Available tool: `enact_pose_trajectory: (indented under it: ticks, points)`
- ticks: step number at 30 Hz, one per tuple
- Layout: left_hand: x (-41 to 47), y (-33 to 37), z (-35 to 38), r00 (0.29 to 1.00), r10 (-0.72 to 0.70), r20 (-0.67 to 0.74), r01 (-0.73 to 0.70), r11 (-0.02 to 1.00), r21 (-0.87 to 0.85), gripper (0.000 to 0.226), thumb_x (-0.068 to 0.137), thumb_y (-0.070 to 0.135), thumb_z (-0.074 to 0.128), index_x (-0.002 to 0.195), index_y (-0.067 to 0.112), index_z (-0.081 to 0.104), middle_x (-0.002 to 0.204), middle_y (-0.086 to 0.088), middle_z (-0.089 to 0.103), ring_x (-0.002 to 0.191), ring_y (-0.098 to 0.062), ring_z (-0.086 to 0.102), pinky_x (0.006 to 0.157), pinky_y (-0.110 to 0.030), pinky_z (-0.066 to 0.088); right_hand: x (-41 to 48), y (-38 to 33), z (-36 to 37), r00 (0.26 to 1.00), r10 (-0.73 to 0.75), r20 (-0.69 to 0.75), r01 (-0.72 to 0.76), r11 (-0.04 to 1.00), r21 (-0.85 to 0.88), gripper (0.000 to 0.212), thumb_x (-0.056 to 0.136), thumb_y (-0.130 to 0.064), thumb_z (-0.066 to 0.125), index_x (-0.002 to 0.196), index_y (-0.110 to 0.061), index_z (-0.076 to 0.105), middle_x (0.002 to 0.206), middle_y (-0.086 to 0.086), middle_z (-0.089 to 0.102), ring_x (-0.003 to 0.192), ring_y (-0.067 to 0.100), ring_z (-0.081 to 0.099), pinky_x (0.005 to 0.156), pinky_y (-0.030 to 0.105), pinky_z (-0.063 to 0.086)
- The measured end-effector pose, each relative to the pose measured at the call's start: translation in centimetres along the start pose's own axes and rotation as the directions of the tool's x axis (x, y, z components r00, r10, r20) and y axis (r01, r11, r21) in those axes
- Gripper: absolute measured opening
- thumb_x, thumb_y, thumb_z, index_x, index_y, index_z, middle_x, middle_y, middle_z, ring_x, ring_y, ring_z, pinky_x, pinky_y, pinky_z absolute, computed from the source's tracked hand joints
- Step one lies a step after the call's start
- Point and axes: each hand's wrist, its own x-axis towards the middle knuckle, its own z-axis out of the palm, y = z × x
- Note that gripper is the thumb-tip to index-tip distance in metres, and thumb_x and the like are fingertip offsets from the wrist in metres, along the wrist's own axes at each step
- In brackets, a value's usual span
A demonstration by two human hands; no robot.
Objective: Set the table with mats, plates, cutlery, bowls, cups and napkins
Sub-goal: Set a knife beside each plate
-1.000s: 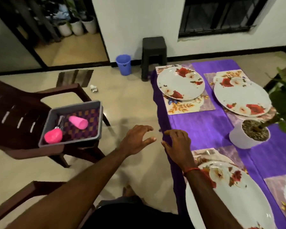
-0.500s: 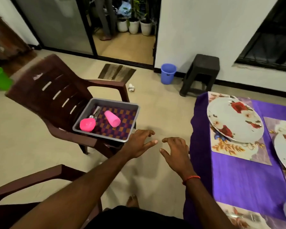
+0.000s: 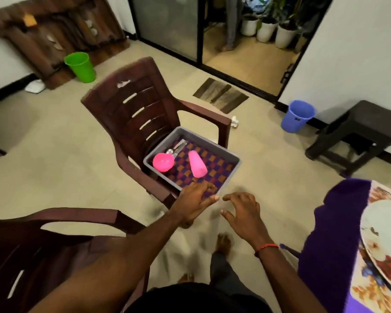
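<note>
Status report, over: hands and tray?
Left hand open at grey tray corner; right hand open beside it. Pink cup, pink bowl, cutlery in tray. Nothing blocking.

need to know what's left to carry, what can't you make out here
Head view only:
- Cutlery in the tray: partly behind the bowl and blurred, so count and kind are unclear.
- Plate: cut off by the right edge; the rest of the table is out of frame.
- Left hand: its fingers overlap the tray's near rim; touching or above, cannot tell.

Both hands point(image 3: 219, 206) outstretched, fingers apparently loosely spread, palms down.
</note>
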Motion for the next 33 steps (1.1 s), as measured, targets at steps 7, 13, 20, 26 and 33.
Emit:
enact_pose_trajectory:
  ticks: [7, 13, 20, 26, 33]
  points:
    - [6.6, -2.1, -1.6, 0.986, -0.153, -0.071, 0.154, 0.988, 0.008, 0.068, 0.091, 0.075, 0.038, 0.134, 0.026, 0.057, 0.127, 0.004, 0.063, 0.115, -0.013, 0.054, 0.099, -0.046, 0.046, 11.0, 1.3, -0.4, 0.989, -0.138, 0.053, 0.137, 0.990, 0.024, 0.034, 0.089, -0.041, 0.069, 0.119, -0.027, 0.061, 0.123, -0.002, 0.058, 0.121, 0.020, 0.044, 0.095, 0.032, 0.036]
    - [11.0, -3.2, -2.0, 0.958, -0.271, -0.095, 0.272, 0.962, -0.010, 0.068, 0.093, 0.076, 0.036, 0.139, 0.029, 0.052, 0.129, 0.008, 0.061, 0.121, -0.013, 0.049, 0.101, -0.051, 0.044, 18.5, 2.1, 0.6, 0.956, -0.241, 0.170, 0.235, 0.970, 0.053, 0.034, 0.089, -0.034, 0.067, 0.121, -0.023, 0.062, 0.121, 0.000, 0.061, 0.118, 0.023, 0.047, 0.097, 0.040, 0.045]
    - [13.0, -6.0, -2.0, 0.924, -0.353, -0.145, 0.340, 0.934, -0.107, 0.058, 0.097, 0.072, 0.037, 0.135, 0.031, 0.055, 0.127, 0.012, 0.061, 0.112, -0.008, 0.054, 0.096, -0.044, 0.047, 25.5, 0.9, 2.5, 0.924, -0.253, 0.288, 0.242, 0.967, 0.073, 0.035, 0.094, -0.036, 0.065, 0.127, -0.025, 0.061, 0.131, -0.001, 0.059, 0.126, 0.019, 0.042, 0.100, 0.038, 0.040]
    - [16.0, -9.7, -2.9, 0.910, -0.371, -0.185, 0.345, 0.925, -0.160, 0.053, 0.098, 0.067, 0.041, 0.127, 0.026, 0.058, 0.121, 0.007, 0.063, 0.109, -0.014, 0.055, 0.093, -0.046, 0.048, 30.7, -0.4, 4.2, 0.905, -0.266, 0.331, 0.260, 0.963, 0.063, 0.040, 0.092, -0.034, 0.065, 0.130, -0.020, 0.062, 0.128, 0.004, 0.062, 0.120, 0.025, 0.046, 0.095, 0.042, 0.042]
    - [20.3, -15.9, -4.5, 0.895, -0.360, -0.263, 0.336, 0.932, -0.133, 0.036, 0.100, 0.044, 0.056, 0.127, 0.022, 0.063, 0.121, 0.000, 0.067, 0.108, -0.011, 0.051, 0.095, -0.046, 0.047, 36.8, -2.5, 8.4, 0.874, -0.305, 0.380, 0.326, 0.945, 0.007, 0.043, 0.095, -0.038, 0.061, 0.133, -0.017, 0.059, 0.131, 0.008, 0.059, 0.123, 0.029, 0.046, 0.096, 0.043, 0.044]
